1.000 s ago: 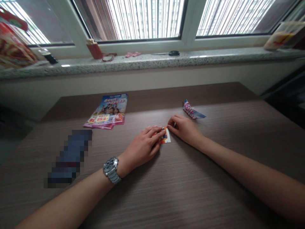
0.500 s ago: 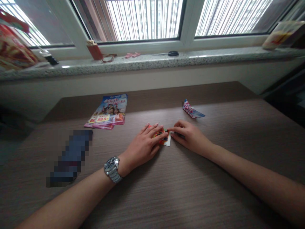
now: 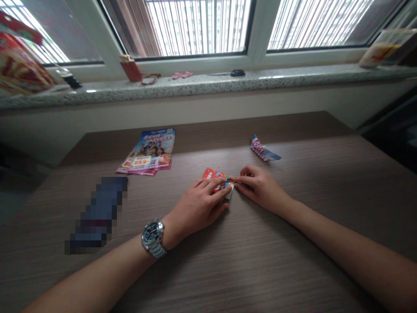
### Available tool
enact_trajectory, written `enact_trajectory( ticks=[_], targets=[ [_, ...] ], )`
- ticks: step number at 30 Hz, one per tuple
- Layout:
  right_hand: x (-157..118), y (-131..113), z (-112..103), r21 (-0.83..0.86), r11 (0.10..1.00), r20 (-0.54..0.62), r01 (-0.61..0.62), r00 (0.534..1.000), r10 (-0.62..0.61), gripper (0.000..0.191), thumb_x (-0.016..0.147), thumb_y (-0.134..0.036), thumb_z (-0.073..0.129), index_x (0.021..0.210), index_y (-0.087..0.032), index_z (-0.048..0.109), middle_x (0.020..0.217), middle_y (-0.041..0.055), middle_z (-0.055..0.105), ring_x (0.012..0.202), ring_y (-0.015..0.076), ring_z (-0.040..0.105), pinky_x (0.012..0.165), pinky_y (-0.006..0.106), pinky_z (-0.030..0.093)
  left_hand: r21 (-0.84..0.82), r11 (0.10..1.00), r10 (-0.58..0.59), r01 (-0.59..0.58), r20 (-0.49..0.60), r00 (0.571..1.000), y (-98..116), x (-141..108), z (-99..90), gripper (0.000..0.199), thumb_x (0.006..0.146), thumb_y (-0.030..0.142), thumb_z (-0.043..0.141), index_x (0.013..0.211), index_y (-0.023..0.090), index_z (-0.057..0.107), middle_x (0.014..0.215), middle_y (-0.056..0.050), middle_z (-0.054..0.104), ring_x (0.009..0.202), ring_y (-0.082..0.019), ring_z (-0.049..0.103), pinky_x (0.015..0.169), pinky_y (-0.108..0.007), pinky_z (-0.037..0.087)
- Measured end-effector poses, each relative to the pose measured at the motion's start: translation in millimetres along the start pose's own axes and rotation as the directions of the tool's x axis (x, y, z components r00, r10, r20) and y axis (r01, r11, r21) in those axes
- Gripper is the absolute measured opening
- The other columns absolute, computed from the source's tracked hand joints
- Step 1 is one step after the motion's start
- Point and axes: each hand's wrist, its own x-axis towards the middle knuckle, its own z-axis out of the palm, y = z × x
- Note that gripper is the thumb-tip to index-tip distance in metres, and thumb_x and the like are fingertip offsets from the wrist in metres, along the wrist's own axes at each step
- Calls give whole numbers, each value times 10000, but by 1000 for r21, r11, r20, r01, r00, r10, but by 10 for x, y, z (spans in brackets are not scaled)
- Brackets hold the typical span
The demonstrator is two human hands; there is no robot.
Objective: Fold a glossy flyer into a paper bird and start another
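A small folded piece of printed paper (image 3: 210, 173), mostly red with a white edge at its right, lies on the table between my hands. My left hand (image 3: 202, 204), with a metal watch on the wrist, rests over the lower part of the paper, its fingers stretched out and pressing down. At the paper's right corner, my right hand (image 3: 257, 187) is closed, with thumb and index finger pinching the edge. Behind the right hand stands a folded paper boat-like shape (image 3: 260, 149), blue with a red and white pattern.
A stack of printed flyers (image 3: 153, 150) lies at the back left of the table (image 3: 208, 274). Nearer on the left is a dark pixelated object (image 3: 100, 213). On the stone windowsill (image 3: 195, 87) are scissors (image 3: 237, 73), pink scraps (image 3: 182, 75) and a red pouch-like item (image 3: 130, 69).
My left hand has slid off the paper's upper part toward me, uncovering more red print, and its fingers have drawn closer together. My right hand keeps its place at the corner.
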Motion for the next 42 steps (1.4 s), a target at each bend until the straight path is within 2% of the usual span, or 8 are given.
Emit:
enact_trajectory(
  ticks=[6,14,19,25,33,42],
  targets=[
    [-8,-34,-18,7,1000,-4,-2,1000,2,241,992,-251,583,1173,-223,740,968,95,596,880,224,587,789,381,523,2,999,-50,50,1,999,-44,-4,-3,463,1021,415,531,1454,251,520,1512,-111,506,1397,-293,487,1212,-515,357],
    [-31,-48,-16,-3,998,9,61,998,-61,242,994,-243,574,1172,-192,730,979,104,615,896,229,591,792,377,511,76,983,-169,170,-12,985,-46,3,-37,458,1021,436,521,1448,274,540,1483,-127,507,1329,-329,505,1129,-540,423],
    [-21,-40,-7,35,997,-16,73,997,-72,217,995,-239,578,1129,-188,741,971,100,619,890,221,596,784,369,517,48,989,-140,141,-18,990,-85,-8,-10,446,1029,410,517,1449,262,534,1503,-119,494,1374,-301,492,1211,-534,350],
    [-2,-14,-20,74,996,-47,55,998,-52,206,996,-249,588,1137,-208,733,993,98,630,914,222,604,804,379,519,24,992,-125,125,-14,992,-102,-18,6,439,1018,393,539,1437,264,547,1521,-124,481,1367,-322,509,1171,-528,422],
    [-7,-9,-2,36,996,-19,85,996,-84,259,991,-244,592,1209,-193,724,991,110,624,901,227,586,791,383,509,-24,996,-82,82,-5,997,-102,-8,3,437,1025,370,537,1442,240,539,1501,-132,517,1379,-285,514,1210,-521,382],
    [-15,-36,-23,62,991,17,119,993,-120,252,996,-244,587,1189,-177,736,1005,116,620,915,227,576,797,378,502,-31,997,-75,74,-22,997,-110,4,12,376,1022,352,547,1380,243,577,1450,-101,559,1318,-249,562,1203,-493,391]
  ],
)
